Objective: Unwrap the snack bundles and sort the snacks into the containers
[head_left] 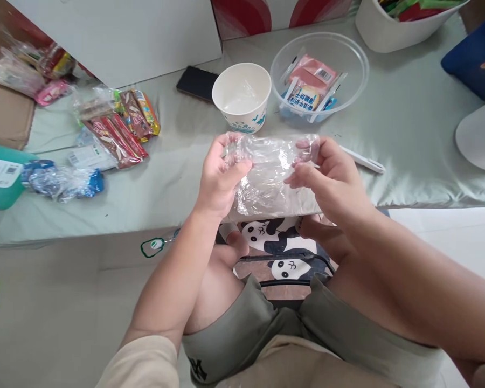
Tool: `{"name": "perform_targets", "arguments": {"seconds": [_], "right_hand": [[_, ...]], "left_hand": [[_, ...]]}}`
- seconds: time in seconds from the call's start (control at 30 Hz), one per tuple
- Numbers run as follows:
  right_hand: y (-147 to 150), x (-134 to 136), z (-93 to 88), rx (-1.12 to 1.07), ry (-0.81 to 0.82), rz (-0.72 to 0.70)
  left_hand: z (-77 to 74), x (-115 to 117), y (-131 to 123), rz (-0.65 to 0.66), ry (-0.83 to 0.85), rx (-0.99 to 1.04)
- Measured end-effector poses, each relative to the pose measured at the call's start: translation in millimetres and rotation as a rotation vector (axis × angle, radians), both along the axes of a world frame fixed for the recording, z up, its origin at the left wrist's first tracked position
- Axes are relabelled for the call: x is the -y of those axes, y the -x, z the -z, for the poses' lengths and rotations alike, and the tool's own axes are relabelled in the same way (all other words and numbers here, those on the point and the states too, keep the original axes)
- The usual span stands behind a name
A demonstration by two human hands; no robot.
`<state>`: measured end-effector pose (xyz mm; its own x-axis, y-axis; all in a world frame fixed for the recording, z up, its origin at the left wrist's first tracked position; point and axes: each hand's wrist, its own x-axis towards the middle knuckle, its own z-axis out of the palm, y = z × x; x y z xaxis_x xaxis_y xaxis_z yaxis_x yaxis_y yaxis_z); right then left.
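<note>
A crinkled clear plastic bag (267,183) is stretched between my two hands, just past the front edge of the cloth-covered surface. My left hand (222,175) pinches its left side, thumb on top. On the right side, my right hand (327,172) grips the same bag, with some fingers showing through the film. Right behind the bag stands a white paper bowl (242,97) with blue-green print. Beside it, a clear round plastic tub (359,75) holds pink and white snack packets (313,75). A white stick-like tool (364,160) lies partly behind my right hand.
Chocolate wafer packs (115,132) and a blue crinkled wrapper (64,180) lie to the left, near a green box (2,188). A black phone (197,83) rests behind the bowl. White containers (392,32) stand at the right. A panda-print stool or bag (286,245) is between my legs.
</note>
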<state>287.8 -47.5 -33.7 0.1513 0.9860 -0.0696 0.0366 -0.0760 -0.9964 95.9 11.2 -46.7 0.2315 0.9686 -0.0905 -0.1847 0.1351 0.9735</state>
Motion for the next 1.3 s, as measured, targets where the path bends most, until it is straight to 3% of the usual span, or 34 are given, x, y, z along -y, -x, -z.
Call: {"name": "perform_targets", "arguments": {"seconds": [0.17, 0.3, 0.37, 0.5, 0.57, 0.67, 0.87, 0.93, 1.17, 1.3], "right_hand": [[-4, -8, 16.1, -0.034, -0.016, 0.101], [-2, -10, 15.0, -0.124, 0.106, -0.100], [-1, -10, 10.7, -0.085, 0.150, -0.133], [-4, -11, 8.2, -0.037, 0.096, 0.059], [-6, -12, 10.1, -0.084, 0.091, 0.075], [-7, -12, 10.9, -0.150, 0.079, -0.002], [-3, -6, 0.8, -0.257, 0.074, -0.227], [-4, -5, 0.4, -0.266, 0.085, -0.244], [-10, -11, 15.7, -0.163, 0.057, -0.001], [-10, -14, 17.3, -0.146, 0.116, -0.177]], "left_hand": [[4.6, 0, -2, -0.029, 0.040, 0.001], [8.0, -1, -3, -0.024, 0.042, -0.013], [10.1, -4, 0, -0.038, 0.014, -0.029], [14.8, -17, 14, -0.197, -0.018, -0.067], [17.6, -24, 21, -0.238, 0.003, -0.063], [22.1, -27, 23, -0.155, 0.051, -0.019], [20.5, -18, 12, 0.255, 0.176, 0.042], [16.8, -16, 10, 0.326, 0.212, 0.014], [12.6, -13, 11, 0.255, 0.264, 0.064], [12.7, -15, 12, 0.215, 0.255, 0.046]]}}
